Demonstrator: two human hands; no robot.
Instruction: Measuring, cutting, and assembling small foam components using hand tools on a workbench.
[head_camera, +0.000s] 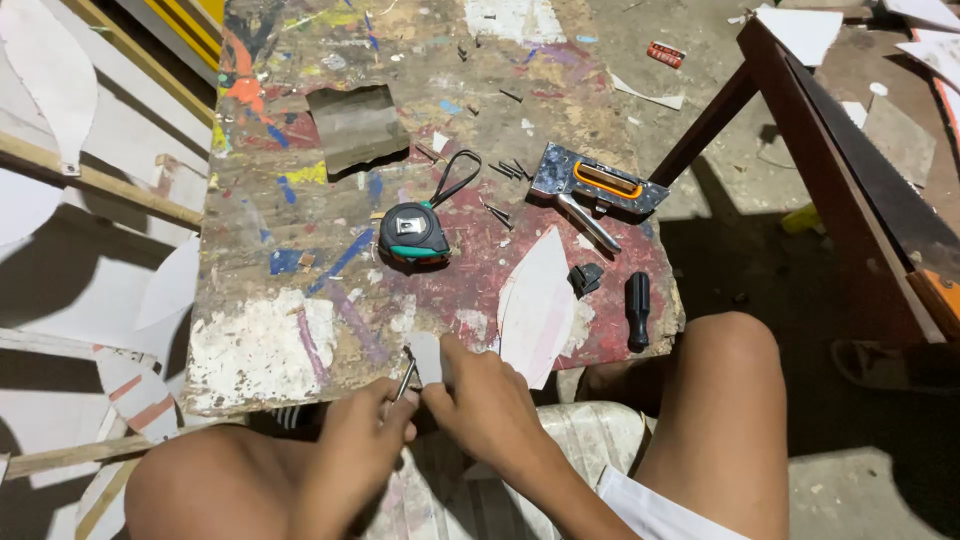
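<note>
Both hands low at the near edge of the paint-splattered counter (300, 340): left hand (355, 445) has its grip pinched on a thin metal tool (405, 378), right hand (480, 400) grasping a small white card piece (427, 358), tape measure (413, 235) just beyond

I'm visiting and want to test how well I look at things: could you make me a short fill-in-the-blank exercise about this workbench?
1. The tape measure lies to the ____ of the staple gun in the picture.
2. The staple gun's handle opening is rimmed in ____.
3. Both hands, left hand and right hand, meet at the bench's ____ edge.
4. The screwdriver handle is coloured ____.

Missing words: left; orange; near; black
</note>
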